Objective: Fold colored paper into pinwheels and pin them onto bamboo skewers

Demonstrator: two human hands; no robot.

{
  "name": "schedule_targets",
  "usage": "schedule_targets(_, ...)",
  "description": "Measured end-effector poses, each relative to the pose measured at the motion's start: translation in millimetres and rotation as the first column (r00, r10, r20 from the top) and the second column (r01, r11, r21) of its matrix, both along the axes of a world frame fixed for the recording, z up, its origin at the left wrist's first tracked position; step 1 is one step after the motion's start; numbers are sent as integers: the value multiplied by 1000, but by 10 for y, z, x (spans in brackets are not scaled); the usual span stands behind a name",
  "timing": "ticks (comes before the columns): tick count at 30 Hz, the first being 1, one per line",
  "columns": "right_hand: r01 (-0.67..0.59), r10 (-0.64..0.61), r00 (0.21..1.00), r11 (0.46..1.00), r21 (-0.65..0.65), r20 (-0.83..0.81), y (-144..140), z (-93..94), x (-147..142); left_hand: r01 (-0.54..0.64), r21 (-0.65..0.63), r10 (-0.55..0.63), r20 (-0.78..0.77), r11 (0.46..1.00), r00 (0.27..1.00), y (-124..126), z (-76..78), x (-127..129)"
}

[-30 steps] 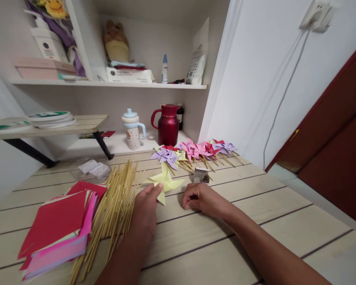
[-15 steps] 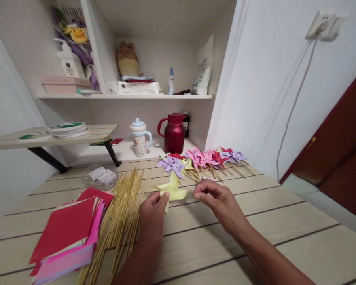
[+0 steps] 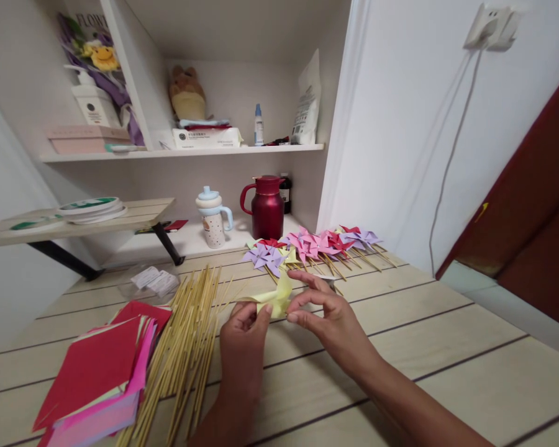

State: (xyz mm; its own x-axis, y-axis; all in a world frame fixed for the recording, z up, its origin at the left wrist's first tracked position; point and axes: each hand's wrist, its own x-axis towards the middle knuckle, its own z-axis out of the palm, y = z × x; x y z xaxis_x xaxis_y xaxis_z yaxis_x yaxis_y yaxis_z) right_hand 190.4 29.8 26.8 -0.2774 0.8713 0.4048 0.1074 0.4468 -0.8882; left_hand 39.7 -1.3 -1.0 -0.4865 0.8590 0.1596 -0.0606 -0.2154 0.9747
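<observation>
Paper sheets lie stacked to the left of the left fingers and nearer the body, red on top with pink and lilac below. Sticks spread in a loose bundle between that stack and the left hand. The left thumb and fingers grip a yellow pinwheel, held just above the table. The right hand meets its right side, thumb and forefinger brought close together at the paper's edge and the other fingers curved up behind; whether they pinch something small I cannot tell. Just behind the right fingers shows part of a small box, mostly hidden by the hand.

Beyond the left fingers, off to the left past the sticks, lies a clear packet with white labels inside. Straight past both hands, a row of stick-mounted pinwheels in pink, red, lilac and yellow runs off to the right. Farther on, beyond the left fingers, stands a cup; right of it is a red jug, with a dark bottle behind.
</observation>
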Motion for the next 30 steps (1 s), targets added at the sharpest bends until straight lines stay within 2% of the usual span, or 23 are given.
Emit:
schedule_targets(5, 12, -12, 1000, 1000, -28, -9, -8, 8, -15, 35, -30, -35, 2, 999, 999, -73, 80, 31)
schedule_targets(10, -19, 19, 1000, 999, 39, -4, -33, 34, -33, 53, -21, -54, -30, 998, 998, -120, 125, 49)
schedule_targets(14, -74, 73, 997, 994, 78, 4, -39, 37, -38, 45, -10, -46, -37, 999, 998, -115, 111, 60)
schedule_targets(18, -53, 52, 999, 997, 49, 5, -38, 27, -38, 54, -10, -55, -39, 998, 998, -118, 91, 65)
schedule_targets(23, -54, 54, 999, 998, 31, 2, -35, 26, -43, -1, -14, 0, -47, 1000, 999, -120, 83, 73)
schedule_targets(30, -50, 50, 999, 998, 31, 4, -36, 24, -45, 28, -17, -28, -2, 999, 1000, -85, 40, 64)
